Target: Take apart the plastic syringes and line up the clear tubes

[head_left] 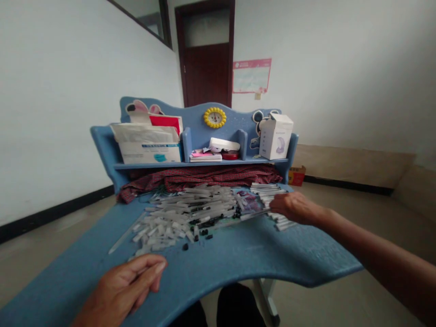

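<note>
My left hand (126,286) rests at the table's near left, fingers curled and thumb against the index finger, with nothing visible in it. My right hand (291,207) is closed over the right side of the table, at a row of white pens (267,190). From its fingers a slim clear pen (254,215) points left. Loose translucent pen barrels (200,200) are heaped in the middle. Clear pen caps (160,234) lie in front of them at the left, and small black pieces (204,232) are scattered nearby. A purple printed plastic wrapper (248,201) sits between the heap and the row.
The blue table (231,254) has a curved front edge. Behind the pens lie a red checked cloth (204,176) and a shelf holding a mask box (150,152), booklets (205,157) and a white carton (276,136). A yellow flower clock (215,117) is on the backboard.
</note>
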Action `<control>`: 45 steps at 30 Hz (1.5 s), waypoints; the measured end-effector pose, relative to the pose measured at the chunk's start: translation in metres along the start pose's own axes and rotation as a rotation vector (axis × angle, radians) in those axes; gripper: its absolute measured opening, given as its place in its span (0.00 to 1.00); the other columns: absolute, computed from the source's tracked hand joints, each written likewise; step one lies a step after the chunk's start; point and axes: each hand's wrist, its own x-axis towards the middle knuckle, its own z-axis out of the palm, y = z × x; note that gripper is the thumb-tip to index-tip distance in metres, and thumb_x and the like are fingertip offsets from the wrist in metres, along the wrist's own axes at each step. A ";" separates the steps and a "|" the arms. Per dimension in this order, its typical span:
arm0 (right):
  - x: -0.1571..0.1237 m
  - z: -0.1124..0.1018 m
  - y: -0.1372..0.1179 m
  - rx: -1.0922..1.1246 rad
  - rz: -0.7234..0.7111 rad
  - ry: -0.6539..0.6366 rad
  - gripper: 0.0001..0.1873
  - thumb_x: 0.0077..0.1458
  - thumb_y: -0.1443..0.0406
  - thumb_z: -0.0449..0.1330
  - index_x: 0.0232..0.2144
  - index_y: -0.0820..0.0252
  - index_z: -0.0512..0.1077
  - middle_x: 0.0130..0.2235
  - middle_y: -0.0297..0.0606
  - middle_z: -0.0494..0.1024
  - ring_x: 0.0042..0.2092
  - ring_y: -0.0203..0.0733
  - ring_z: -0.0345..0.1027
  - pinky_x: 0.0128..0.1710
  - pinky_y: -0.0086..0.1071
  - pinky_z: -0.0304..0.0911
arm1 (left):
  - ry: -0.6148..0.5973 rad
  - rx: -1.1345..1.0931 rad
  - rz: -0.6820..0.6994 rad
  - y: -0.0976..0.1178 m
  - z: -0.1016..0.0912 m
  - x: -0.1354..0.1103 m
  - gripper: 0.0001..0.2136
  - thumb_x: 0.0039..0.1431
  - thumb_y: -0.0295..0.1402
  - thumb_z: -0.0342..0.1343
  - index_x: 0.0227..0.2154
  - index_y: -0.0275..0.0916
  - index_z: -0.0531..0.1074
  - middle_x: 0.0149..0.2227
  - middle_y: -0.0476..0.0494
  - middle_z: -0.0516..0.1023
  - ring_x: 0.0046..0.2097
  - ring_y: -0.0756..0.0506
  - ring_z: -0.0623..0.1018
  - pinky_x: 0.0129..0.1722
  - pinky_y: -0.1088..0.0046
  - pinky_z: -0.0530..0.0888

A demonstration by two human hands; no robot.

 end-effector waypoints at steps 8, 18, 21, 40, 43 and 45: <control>-0.050 0.034 0.069 -0.076 0.175 -0.071 0.15 0.61 0.65 0.45 0.31 0.58 0.71 0.32 0.37 0.72 0.30 0.34 0.64 0.27 0.27 0.50 | -0.001 0.004 0.017 0.008 0.003 -0.003 0.15 0.43 0.48 0.55 0.27 0.42 0.71 0.18 0.57 0.69 0.18 0.52 0.63 0.19 0.79 0.60; -0.050 0.053 0.066 -0.034 0.187 0.012 0.12 0.60 0.63 0.48 0.36 0.60 0.71 0.34 0.42 0.72 0.36 0.41 0.66 0.32 0.31 0.57 | 0.027 -0.007 0.060 0.011 0.007 -0.010 0.11 0.47 0.43 0.55 0.26 0.41 0.73 0.18 0.55 0.70 0.18 0.53 0.62 0.19 0.81 0.58; -0.043 0.046 0.047 -0.065 0.163 0.047 0.14 0.61 0.65 0.47 0.32 0.62 0.71 0.32 0.42 0.72 0.35 0.41 0.66 0.32 0.31 0.57 | 0.038 -0.023 0.060 0.017 0.009 -0.012 0.11 0.47 0.43 0.55 0.25 0.40 0.73 0.18 0.55 0.69 0.18 0.53 0.62 0.18 0.81 0.58; 0.070 0.027 -0.090 -0.001 -0.042 -0.082 0.14 0.58 0.67 0.48 0.36 0.62 0.73 0.33 0.49 0.78 0.34 0.48 0.73 0.29 0.34 0.59 | 0.012 -0.019 0.091 0.020 0.011 -0.016 0.11 0.46 0.41 0.54 0.24 0.38 0.72 0.18 0.52 0.69 0.18 0.53 0.63 0.17 0.80 0.57; 0.067 0.028 -0.086 -0.001 -0.054 -0.080 0.14 0.57 0.67 0.48 0.36 0.64 0.72 0.32 0.50 0.78 0.33 0.50 0.73 0.29 0.34 0.59 | 0.000 -0.017 0.091 0.020 0.012 -0.016 0.10 0.46 0.40 0.54 0.23 0.38 0.71 0.17 0.53 0.69 0.18 0.53 0.62 0.17 0.80 0.57; 0.062 0.028 -0.082 -0.004 -0.054 -0.079 0.13 0.57 0.66 0.48 0.35 0.64 0.72 0.31 0.50 0.78 0.33 0.50 0.73 0.28 0.34 0.58 | -0.020 -0.002 0.091 0.020 0.011 -0.016 0.10 0.47 0.40 0.53 0.23 0.38 0.70 0.17 0.53 0.69 0.18 0.53 0.62 0.18 0.80 0.59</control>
